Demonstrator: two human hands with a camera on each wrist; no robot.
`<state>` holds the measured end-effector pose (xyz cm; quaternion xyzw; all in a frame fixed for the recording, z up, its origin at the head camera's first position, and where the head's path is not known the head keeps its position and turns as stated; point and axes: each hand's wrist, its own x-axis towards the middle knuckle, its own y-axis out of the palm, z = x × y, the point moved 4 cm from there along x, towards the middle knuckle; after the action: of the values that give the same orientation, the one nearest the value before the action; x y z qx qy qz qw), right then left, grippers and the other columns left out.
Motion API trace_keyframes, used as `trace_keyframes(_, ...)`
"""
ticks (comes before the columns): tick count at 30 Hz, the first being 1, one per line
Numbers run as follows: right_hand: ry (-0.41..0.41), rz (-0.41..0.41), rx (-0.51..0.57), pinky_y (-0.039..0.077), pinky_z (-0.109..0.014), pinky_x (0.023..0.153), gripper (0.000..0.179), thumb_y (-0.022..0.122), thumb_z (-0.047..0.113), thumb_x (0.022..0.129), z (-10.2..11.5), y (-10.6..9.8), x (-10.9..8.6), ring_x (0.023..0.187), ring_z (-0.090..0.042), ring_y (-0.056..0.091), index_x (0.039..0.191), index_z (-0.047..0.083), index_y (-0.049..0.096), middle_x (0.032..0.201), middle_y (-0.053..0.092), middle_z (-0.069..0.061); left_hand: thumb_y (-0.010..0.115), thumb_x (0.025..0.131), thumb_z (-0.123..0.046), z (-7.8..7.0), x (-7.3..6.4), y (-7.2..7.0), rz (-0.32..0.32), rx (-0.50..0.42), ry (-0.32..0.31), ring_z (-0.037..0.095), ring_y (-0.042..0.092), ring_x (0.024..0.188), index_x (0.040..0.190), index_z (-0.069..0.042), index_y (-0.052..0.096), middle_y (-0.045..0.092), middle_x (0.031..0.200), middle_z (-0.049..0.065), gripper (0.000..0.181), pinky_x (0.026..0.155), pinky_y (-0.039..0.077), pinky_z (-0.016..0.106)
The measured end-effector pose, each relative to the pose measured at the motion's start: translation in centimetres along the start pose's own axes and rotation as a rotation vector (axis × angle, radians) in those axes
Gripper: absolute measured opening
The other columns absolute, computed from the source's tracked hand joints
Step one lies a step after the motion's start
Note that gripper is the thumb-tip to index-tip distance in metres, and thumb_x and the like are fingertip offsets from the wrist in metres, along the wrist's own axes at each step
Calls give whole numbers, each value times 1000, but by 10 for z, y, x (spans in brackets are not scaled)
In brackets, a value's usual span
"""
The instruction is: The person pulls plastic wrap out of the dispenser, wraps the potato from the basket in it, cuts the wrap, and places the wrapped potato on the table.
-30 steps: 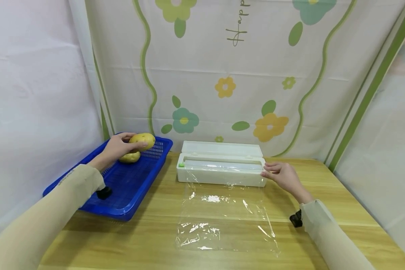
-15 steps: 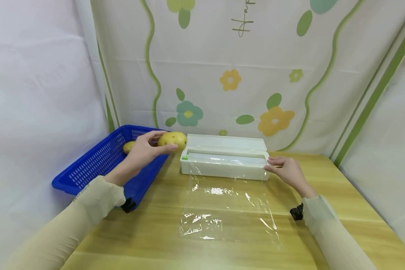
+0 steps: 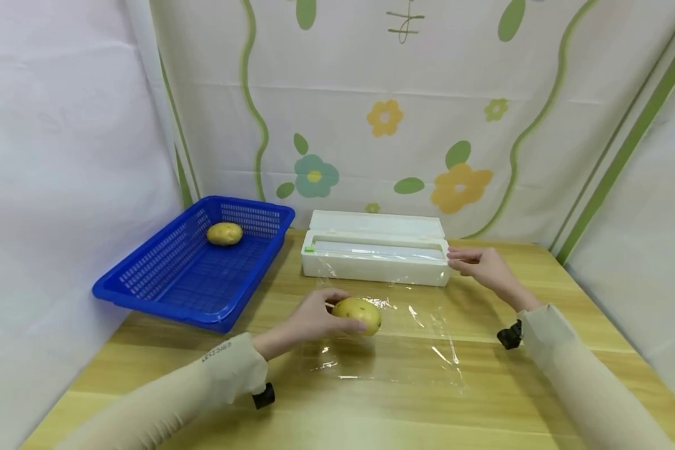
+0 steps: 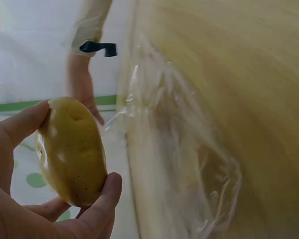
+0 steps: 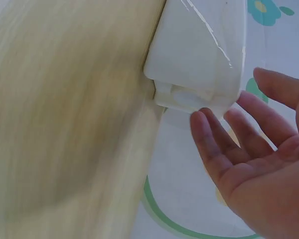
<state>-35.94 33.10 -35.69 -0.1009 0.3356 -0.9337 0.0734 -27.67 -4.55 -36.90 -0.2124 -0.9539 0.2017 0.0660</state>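
Note:
My left hand [image 3: 315,319] holds a yellow potato [image 3: 357,315] between thumb and fingers, over a sheet of clear plastic wrap [image 3: 422,356]. In the left wrist view the potato [image 4: 72,152] is gripped at its ends, the wrap [image 4: 184,149] beside it. The wrap runs forward over the table from a white dispenser box [image 3: 371,269] with its lid raised and a roll inside. My right hand [image 3: 486,269] is at the right end of that box. The right wrist view shows its fingers [image 5: 204,139] loosely bent, fingertips right at the box's end [image 5: 194,59].
A blue plastic basket [image 3: 202,319] stands on the left of the wooden table [image 3: 427,419], with a second potato [image 3: 225,234] at its far end. A flowered cloth [image 3: 337,112] hangs behind the box, and pale cloth walls close off both sides.
My left hand has carried the potato out from over the basket, to the right and then nearer, over the wrap. My right hand has stayed at the box's end.

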Motion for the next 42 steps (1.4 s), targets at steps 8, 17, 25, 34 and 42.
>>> trace_keyframes(8,-47,122,-72,51,-45,87,53,67,22,96,8,3,-6,119,-35,56,140,-3,51,151,38,-17,88,66,-50,0,7,20,6,91,-13,17,58,96,124,-7,62,62,108,-1,77,83,50,35)
trace_keyframes(17,-200,181,-350,41,-57,97,68,70,20,93,22,7,-19,134,-49,31,142,-15,38,151,28,-31,87,64,-56,1,15,41,23,175,3,16,58,89,111,-9,63,62,101,-1,71,78,50,34)
trace_keyframes(25,-161,187,-252,43,-56,95,68,71,18,93,20,7,-16,134,-47,32,144,-11,37,154,25,-27,86,66,-56,0,14,46,11,221,44,16,57,88,103,-7,63,63,99,2,65,76,50,33)
trace_keyframes(34,-124,140,-213,27,-61,106,55,72,14,92,12,2,-10,138,-41,30,138,-7,50,150,38,-18,86,66,-56,7,12,49,33,239,34,15,56,87,108,-6,64,62,98,0,69,75,49,31)
trace_keyframes(42,-142,166,-253,30,-61,104,64,71,22,93,20,3,-13,133,-45,36,142,-9,44,151,34,-22,85,68,-56,13,11,41,123,315,154,10,58,86,111,-7,64,64,97,-4,68,75,50,28)
